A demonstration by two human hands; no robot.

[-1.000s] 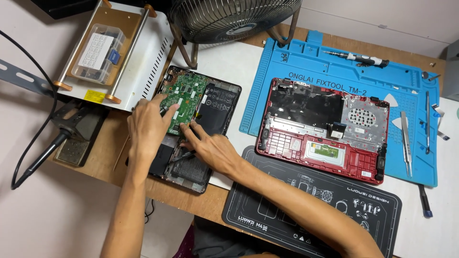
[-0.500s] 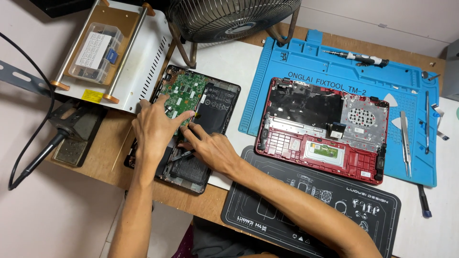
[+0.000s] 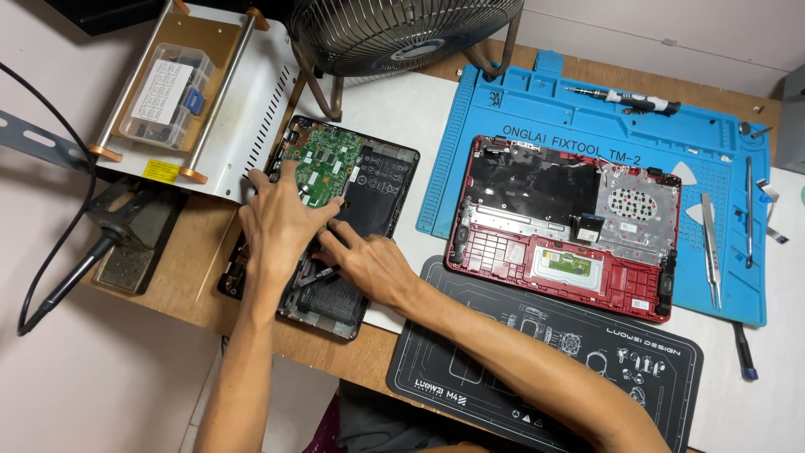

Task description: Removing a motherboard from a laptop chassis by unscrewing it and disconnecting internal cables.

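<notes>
Black plastic forms the open laptop base [image 3: 335, 226] that lies under both your hands, on the wooden desk [image 3: 189, 268] left of centre. Its cover is off, showing one green circuit board [image 3: 323, 168] in the upper half and one flat black battery panel [image 3: 377, 189] beside it on the right.

Your left hand [image 3: 281, 222] lies palm down on the base with fingers spread, fingertips on the edge of the green board, holding nothing. Your right hand [image 3: 369, 260] rests flat just beside it, lower in the base, with fingers stretched toward the left hand. You cannot tell whether those fingers pinch anything, as the fingertips are partly hidden.

To your right, one red laptop shell [image 3: 566, 226] lies open on one blue silicone work mat [image 3: 537, 109]. One black printed mat [image 3: 545, 361] lies nearer you, below it. The blue mat also carries one screwdriver [image 3: 633, 101] along its top and one pair of silver tweezers [image 3: 711, 247] at its right side.

Behind the base stands one metal fan [image 3: 402, 29]. One white metal machine [image 3: 226, 117] at upper left bears one clear plastic parts box [image 3: 163, 96].
</notes>
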